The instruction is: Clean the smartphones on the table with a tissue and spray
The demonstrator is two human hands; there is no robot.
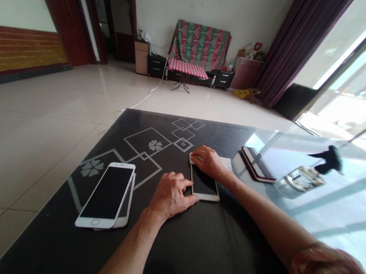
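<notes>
A white-framed smartphone (pixel 207 193) lies face up on the dark table in front of me. My left hand (pixel 172 193) steadies it, curled, with thumb and forefinger pressed on its left edge and lower corner. Over the phone's upper end, my right hand (pixel 208 161) is closed on a pale cloth (pixel 226 163) with a zigzag edge and presses it on the screen. Part of the cloth and the screen's top are hidden under that hand. To the left, a white smartphone (pixel 107 197) rests askew on another phone (pixel 127 209), both face up.
On the right lie a dark-screened phone (pixel 257 163) and a clear spray bottle (pixel 300 181) on its side, its black nozzle pointing away from me. The glossy table (pixel 201 250) bears printed squares and flowers. Beyond it are a tiled floor, a pink-striped folding table (pixel 188 68) and a purple curtain.
</notes>
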